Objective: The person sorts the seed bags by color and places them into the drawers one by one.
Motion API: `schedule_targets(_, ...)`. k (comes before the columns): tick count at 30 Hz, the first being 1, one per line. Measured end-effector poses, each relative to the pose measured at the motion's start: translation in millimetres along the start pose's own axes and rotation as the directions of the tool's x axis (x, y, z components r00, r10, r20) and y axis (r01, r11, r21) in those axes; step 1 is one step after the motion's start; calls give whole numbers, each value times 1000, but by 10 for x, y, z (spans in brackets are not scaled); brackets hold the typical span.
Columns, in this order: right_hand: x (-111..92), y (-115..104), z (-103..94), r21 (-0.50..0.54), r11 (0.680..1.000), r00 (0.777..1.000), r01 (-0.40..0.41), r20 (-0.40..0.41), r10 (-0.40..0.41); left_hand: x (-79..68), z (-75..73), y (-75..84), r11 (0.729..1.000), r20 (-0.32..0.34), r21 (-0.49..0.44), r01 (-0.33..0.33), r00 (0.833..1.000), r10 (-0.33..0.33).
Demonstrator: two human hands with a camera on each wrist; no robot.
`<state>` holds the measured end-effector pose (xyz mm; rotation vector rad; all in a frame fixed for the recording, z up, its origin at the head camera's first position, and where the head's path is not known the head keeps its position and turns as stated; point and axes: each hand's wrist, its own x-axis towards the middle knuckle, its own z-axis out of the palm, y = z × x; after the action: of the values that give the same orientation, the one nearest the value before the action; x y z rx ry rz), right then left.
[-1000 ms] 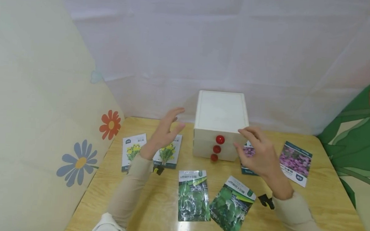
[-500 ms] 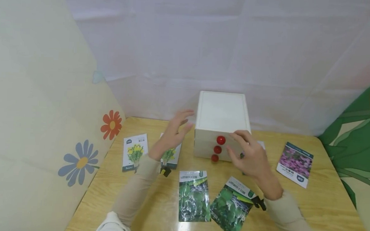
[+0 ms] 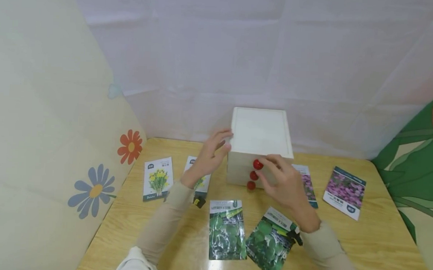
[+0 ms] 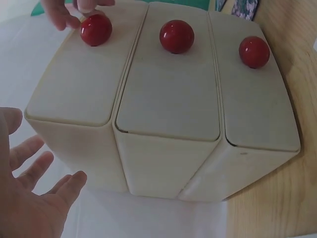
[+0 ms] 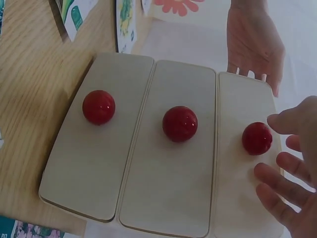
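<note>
A white three-drawer box (image 3: 262, 131) stands at the back of the table, with one round red knob on each drawer. My right hand (image 3: 287, 182) is at the front, thumb and fingers spread around the top red knob (image 5: 257, 139); in the right wrist view a gap shows between fingertips and knob. Beside the box's left side, at its top edge, is my left hand (image 3: 212, 157), fingers loosely extended and holding nothing. Below the top one are the middle knob (image 5: 180, 124) and the bottom knob (image 5: 98, 107). All three drawers look closed.
Two green leafy seed packets (image 3: 227, 230) lie in front of the box. Yellow-flower packets (image 3: 158, 178) are at the left, one partly behind my left arm. Pink-flower packets (image 3: 346, 192) lie at the right. A white cloth (image 3: 205, 50) hangs behind the table (image 3: 375, 238).
My right hand has moved left from the box's right front corner to the top knob. My left hand has come rightward to the box's left side. The box has stayed in place.
</note>
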<state>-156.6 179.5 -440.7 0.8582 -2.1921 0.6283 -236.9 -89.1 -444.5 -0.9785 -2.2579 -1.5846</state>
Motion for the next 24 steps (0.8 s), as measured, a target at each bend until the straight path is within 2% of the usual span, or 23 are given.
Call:
schedule_targets(7,-13,-51,92,10,1000,1000,-21,21,21,7,39,17,999,-10,-28,33,999,-33)
schedule_targets(17,-28,-74,162,0,1000,1000,0,-2,0,-11,71,-7,996,-35,-15,92,995,-92)
schedule_targets(24,-27,-70,161,34,999,1000,-13,-9,13,-7,88,-19,995,-35,-25,91,995,-92)
